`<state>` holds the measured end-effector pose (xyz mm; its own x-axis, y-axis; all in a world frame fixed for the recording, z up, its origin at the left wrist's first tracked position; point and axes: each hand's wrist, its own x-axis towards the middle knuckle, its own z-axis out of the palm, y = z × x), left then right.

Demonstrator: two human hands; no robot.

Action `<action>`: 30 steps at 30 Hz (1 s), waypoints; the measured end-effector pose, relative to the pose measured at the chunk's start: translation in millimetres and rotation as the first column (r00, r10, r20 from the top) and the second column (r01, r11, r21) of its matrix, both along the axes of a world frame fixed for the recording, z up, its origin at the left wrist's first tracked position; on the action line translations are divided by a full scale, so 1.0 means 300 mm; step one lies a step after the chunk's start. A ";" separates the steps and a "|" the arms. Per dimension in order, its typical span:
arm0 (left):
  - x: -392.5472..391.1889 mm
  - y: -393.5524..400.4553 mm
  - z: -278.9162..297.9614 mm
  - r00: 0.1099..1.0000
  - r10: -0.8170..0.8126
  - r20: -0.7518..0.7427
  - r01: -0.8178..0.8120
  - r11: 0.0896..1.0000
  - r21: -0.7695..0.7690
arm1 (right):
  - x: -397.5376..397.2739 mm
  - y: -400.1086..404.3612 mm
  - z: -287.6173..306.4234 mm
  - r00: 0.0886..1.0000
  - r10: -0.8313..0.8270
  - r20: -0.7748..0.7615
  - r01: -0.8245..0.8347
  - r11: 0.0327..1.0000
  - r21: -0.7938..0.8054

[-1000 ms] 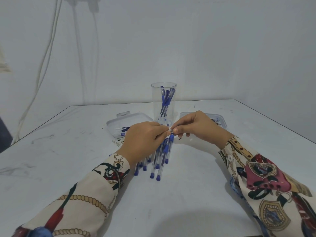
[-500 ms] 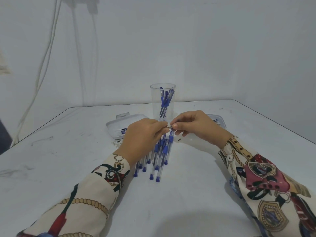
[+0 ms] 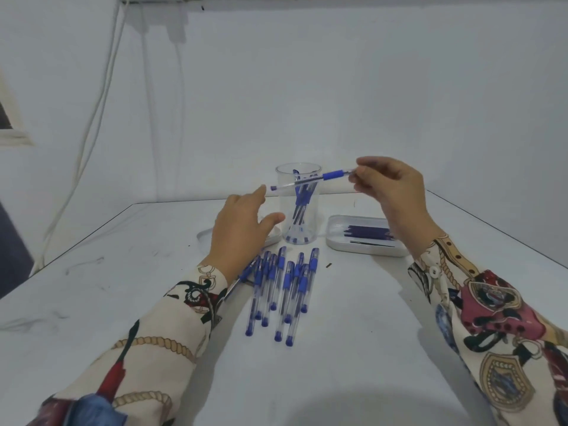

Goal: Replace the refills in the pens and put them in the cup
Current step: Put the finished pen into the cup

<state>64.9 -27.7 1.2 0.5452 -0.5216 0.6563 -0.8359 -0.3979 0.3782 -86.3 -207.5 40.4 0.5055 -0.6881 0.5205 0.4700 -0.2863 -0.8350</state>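
I see the right hand (image 3: 390,192) raised beside the cup (image 3: 297,204), pinching one pen (image 3: 312,179) by its tip end, level across the cup's mouth. Left hand (image 3: 241,229) hovers left of the cup, fingers loose, holding nothing. Loose pens (image 3: 281,290) lie just before the cup.

A white table (image 3: 353,348) with dark scuff marks at its left stands against a white wall (image 3: 338,87). Pale cables (image 3: 92,118) hang down the wall at left. A small dark speck (image 3: 329,265), perhaps a scrap, lies on the table.
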 end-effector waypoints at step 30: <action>0.015 -0.189 0.105 0.834 -0.193 -0.517 0.103 0.975 -0.198 | 0.242 -0.001 0.069 0.879 -0.363 -0.309 0.171 0.845 -0.507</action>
<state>69.5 -84.5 32.6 0.7569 -0.5402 0.3677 -0.5328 -0.1844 0.8259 -13.8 -207.8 61.0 0.5583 -0.5608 0.6114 -0.0077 -0.7404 -0.6721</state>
